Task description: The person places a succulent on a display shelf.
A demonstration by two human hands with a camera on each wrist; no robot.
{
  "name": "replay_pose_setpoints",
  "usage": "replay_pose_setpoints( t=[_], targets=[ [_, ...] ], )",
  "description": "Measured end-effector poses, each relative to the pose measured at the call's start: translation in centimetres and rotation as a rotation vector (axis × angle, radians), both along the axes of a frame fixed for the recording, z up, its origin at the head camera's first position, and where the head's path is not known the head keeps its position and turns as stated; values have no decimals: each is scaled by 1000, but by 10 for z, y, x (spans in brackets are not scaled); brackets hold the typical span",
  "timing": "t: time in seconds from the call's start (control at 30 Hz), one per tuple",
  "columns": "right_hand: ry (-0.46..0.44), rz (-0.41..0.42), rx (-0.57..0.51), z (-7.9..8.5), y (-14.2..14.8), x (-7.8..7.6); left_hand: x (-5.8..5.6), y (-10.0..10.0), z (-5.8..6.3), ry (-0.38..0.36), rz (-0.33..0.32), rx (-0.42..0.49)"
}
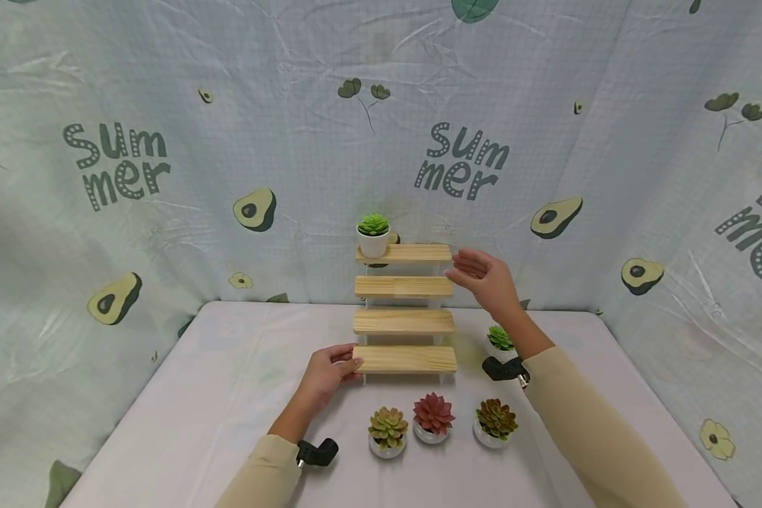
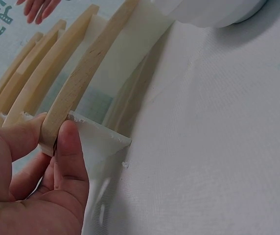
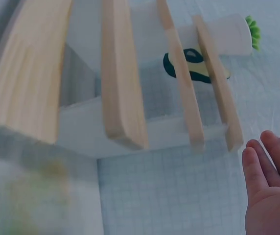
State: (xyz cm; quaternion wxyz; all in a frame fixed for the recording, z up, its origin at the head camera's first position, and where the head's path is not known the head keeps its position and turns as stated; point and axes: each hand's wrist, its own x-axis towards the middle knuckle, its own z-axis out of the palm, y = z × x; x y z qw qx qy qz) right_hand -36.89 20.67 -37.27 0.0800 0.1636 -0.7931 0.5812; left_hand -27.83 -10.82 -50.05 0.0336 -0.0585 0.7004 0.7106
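Head view: L hand [image 1: 327,372] pinched btm shelf [image 1: 408,360], prob. steadying; top shelf [image 1: 418,254] beside empty, straight-fingered R hand [image 1: 487,281] prob. needed gripping next.

In the grip of your left hand [image 1: 326,374], the four-step wooden stand [image 1: 405,322] is pale yellow, streaked with tan grain; above the grip, a round white pot [image 1: 373,245] holds a bright green rosette succulent [image 1: 372,224]; nearer you and right of the grip, a yellow-green, pink-tinged succulent [image 1: 387,426], a dusty-red succulent [image 1: 433,413] and a brown-and-green succulent [image 1: 497,419] rise from white bowl-shaped pots [image 1: 386,449]; your sleeves [image 1: 590,416] are plain beige; beyond the grip, a pale grey-blue cloth [image 1: 317,162] bears green avocados [image 1: 255,209], yellow flowers [image 1: 241,280] and dotted grey-green lettering [image 1: 460,161].
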Motion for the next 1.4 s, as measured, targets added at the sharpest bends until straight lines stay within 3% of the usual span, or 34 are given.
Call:
replay_pose_setpoints(
  t=[0.53, 0.87, 1.13, 1.4],
  targets=[
    [44, -143, 176, -48, 58, 34, -4, 0, -2, 3, -3, 4],
    [-29, -258, 260, -90, 84, 48, -3, 1, 0, -7, -4, -6],
    [-153, -212, 219, -110, 98, 54, -4, 1, -1, -12, 1, 21],
    [-251, -166, 198, -127, 102, 48, -4, -1, -2, -18, 3, 62]
  ],
)
